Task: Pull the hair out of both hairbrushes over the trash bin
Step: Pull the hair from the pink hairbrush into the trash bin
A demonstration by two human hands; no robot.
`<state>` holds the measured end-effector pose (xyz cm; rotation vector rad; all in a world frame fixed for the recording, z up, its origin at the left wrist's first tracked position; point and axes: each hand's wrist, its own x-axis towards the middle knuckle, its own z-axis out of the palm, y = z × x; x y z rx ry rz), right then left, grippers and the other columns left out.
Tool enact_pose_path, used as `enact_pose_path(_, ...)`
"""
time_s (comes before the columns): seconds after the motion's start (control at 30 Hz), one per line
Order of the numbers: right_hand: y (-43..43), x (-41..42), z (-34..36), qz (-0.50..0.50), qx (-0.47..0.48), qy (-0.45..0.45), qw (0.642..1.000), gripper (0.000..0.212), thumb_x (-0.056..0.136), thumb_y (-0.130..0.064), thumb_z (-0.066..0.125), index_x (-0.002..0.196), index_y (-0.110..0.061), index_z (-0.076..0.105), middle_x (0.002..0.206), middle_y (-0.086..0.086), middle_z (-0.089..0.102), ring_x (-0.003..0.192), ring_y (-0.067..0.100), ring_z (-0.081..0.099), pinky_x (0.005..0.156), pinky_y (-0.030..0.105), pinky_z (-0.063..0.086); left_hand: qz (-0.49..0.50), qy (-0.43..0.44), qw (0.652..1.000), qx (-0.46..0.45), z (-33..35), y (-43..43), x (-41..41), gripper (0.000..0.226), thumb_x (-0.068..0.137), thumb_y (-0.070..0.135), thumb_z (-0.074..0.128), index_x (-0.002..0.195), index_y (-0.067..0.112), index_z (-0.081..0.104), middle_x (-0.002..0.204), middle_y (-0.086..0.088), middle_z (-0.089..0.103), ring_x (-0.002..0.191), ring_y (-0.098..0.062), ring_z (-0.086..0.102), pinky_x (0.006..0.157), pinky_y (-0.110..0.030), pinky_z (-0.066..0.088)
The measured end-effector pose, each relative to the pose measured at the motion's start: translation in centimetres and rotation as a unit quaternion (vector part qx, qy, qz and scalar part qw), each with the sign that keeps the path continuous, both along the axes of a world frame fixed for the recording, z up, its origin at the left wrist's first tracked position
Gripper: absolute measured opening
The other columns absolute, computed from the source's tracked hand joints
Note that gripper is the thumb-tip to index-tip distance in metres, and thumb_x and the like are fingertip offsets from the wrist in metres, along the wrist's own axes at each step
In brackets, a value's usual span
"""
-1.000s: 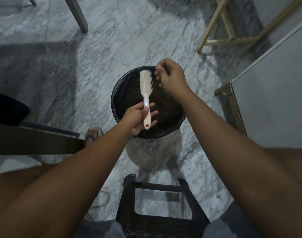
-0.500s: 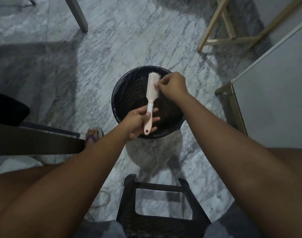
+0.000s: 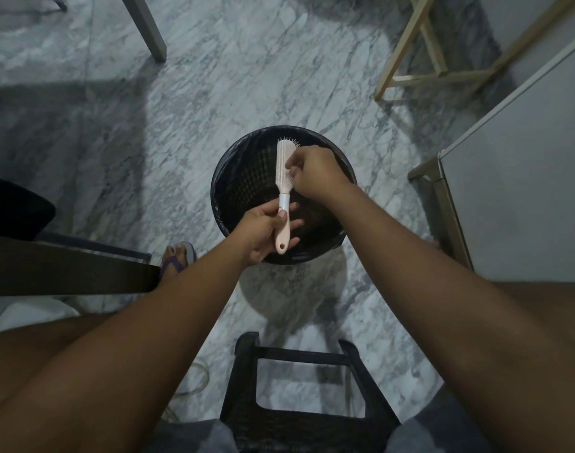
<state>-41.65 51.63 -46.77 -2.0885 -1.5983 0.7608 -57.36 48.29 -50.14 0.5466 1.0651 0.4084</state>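
The pale pink plastic hairbrush (image 3: 283,168) stands nearly upright over the round black bag-lined trash bin (image 3: 237,178). The left hand (image 3: 263,230) grips its handle, thumb across the front. The right hand (image 3: 315,173), fingers bunched together, pinches into the bristles; any hair is too fine to see. The bin stands on a grey marble floor (image 3: 234,76).

Domestic interior, most likely a room in a home. The floor (image 3: 247,76) is grey-veined marble. On it stand a round trash bin (image 3: 218,191) lined with a black bag, a black plastic stool (image 3: 299,354), a grey furniture leg (image 3: 145,27), a pale wooden frame (image 3: 407,47) and a white cabinet (image 3: 524,191). A foot (image 3: 178,259) in a flip-flop rests beside a dark wooden board (image 3: 67,269). Light is dim and uneven.
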Motion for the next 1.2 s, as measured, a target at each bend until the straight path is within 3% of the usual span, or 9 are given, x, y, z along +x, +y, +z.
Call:
enact_pose_path(0.23, 0.2, 0.0, 0.2, 0.014, -0.014, -0.087, 0.996, 0.014, 0.086, -0.036, 0.068, 0.094, -0.027, 0.074, 0.092, -0.002, 0.074, 0.084, 0.02, 0.068, 0.074, 0.034, 0.055, -0.019, 0.024, 0.999, 0.011, 0.5, -0.4, 0.3, 0.035, 0.104, 0.005, 0.045, 0.135, 0.013, 0.058, 0.128, 0.002, 0.065, 0.098, -0.015, 0.071, 0.069, -0.041, 0.061)
enact_pose_path(0.4, 0.6, -0.6, -0.2, 0.027, -0.023, -0.186, 0.982, 0.021, 0.095, -0.029, 0.055, 0.101, -0.013, 0.068, 0.095, 0.009, 0.07, 0.085, 0.03, 0.065, 0.064, 0.034, 0.043, 0.001, 0.002, 1.0, 0.005, 0.7, -0.6, 1.2, 0.039, 0.104, 0.005, 0.044, 0.14, 0.015, 0.055, 0.134, -0.004, 0.062, 0.103, -0.019, 0.068, 0.069, -0.04, 0.06)
enact_pose_path(0.47, 0.6, -0.7, -0.3, 0.009, -0.019, -0.151, 0.988, 0.021, 0.096, -0.027, 0.054, 0.097, -0.01, 0.066, 0.094, 0.01, 0.07, 0.085, 0.029, 0.066, 0.066, 0.035, 0.046, 0.012, -0.021, 1.0, -0.009, 0.7, -0.5, 1.1, 0.04, 0.104, 0.004, 0.044, 0.141, 0.014, 0.053, 0.137, -0.004, 0.061, 0.107, -0.021, 0.068, 0.07, -0.042, 0.061)
enact_pose_path(0.63, 1.3, 1.2, 0.4, -0.155, 0.031, 0.113, 0.981, 0.019, 0.096, -0.019, 0.054, 0.085, -0.015, 0.068, 0.078, -0.006, 0.07, 0.078, 0.01, 0.067, 0.08, 0.031, 0.056, 0.031, -0.04, 0.999, -0.015, 0.4, -0.1, 0.2, 0.038, 0.104, 0.003, 0.043, 0.14, 0.011, 0.052, 0.133, 0.002, 0.064, 0.107, -0.021, 0.069, 0.07, -0.044, 0.061)
enact_pose_path(0.77, 1.4, 2.5, 0.8, -0.186, 0.002, 0.126, 0.974, 0.024, 0.091, -0.002, 0.052, 0.1, -0.013, 0.071, 0.101, -0.001, 0.072, 0.097, 0.012, 0.067, 0.081, 0.019, 0.05, 0.019, -0.037, 0.999, -0.003, 0.5, 0.2, 0.0, 0.037, 0.103, 0.002, 0.044, 0.138, 0.013, 0.054, 0.131, 0.003, 0.065, 0.106, -0.021, 0.07, 0.07, -0.044, 0.061)
enact_pose_path(0.87, 1.1, 1.8, 0.5, -0.171, -0.069, 0.17, 0.968, 0.027, 0.093, -0.02, 0.061, 0.113, -0.001, 0.066, 0.108, 0.012, 0.069, 0.096, 0.024, 0.068, 0.076, 0.037, 0.062, 0.008, -0.043, 0.999, 0.001, 0.7, 0.4, 0.0, 0.034, 0.103, 0.003, 0.045, 0.132, 0.016, 0.058, 0.125, 0.005, 0.068, 0.103, -0.019, 0.072, 0.069, -0.043, 0.061)
enact_pose_path(0.97, 0.8, 1.0, 0.1, -0.167, -0.072, 0.243, 0.953, 0.03, 0.086, -0.026, 0.074, 0.101, 0.0, 0.071, 0.099, 0.013, 0.072, 0.087, 0.022, 0.072, 0.065, 0.036, 0.063, -0.014, -0.036, 0.999, 0.008, 0.9, 0.4, 0.0, 0.033, 0.103, 0.003, 0.045, 0.127, 0.019, 0.061, 0.12, 0.007, 0.071, 0.102, -0.019, 0.073, 0.069, -0.043, 0.061)
enact_pose_path(1.1, 1.1, 1.4, 0.1, -0.154, 0.002, 0.119, 0.981, 0.013, 0.082, -0.026, 0.077, 0.081, -0.013, 0.077, 0.076, -0.002, 0.071, 0.076, 0.015, 0.07, 0.076, 0.033, 0.06, -0.011, -0.029, 0.999, 0.007, 0.7, 0.2, -0.3, 0.031, 0.103, 0.004, 0.045, 0.123, 0.02, 0.063, 0.122, 0.006, 0.07, 0.103, -0.02, 0.072, 0.069, -0.043, 0.061)
enact_pose_path(1.2, 1.9, 1.7, 0.2, -0.218, 0.036, 0.139, 0.965, 0.022, 0.09, -0.024, 0.066, 0.076, -0.009, 0.073, 0.075, 0.003, 0.071, 0.075, 0.022, 0.071, 0.075, 0.04, 0.061, -0.001, -0.025, 1.0, 0.003, 0.4, 0.1, -0.5, 0.031, 0.104, 0.003, 0.044, 0.121, 0.021, 0.063, 0.124, 0.006, 0.068, 0.102, -0.019, 0.073, 0.068, -0.042, 0.061)
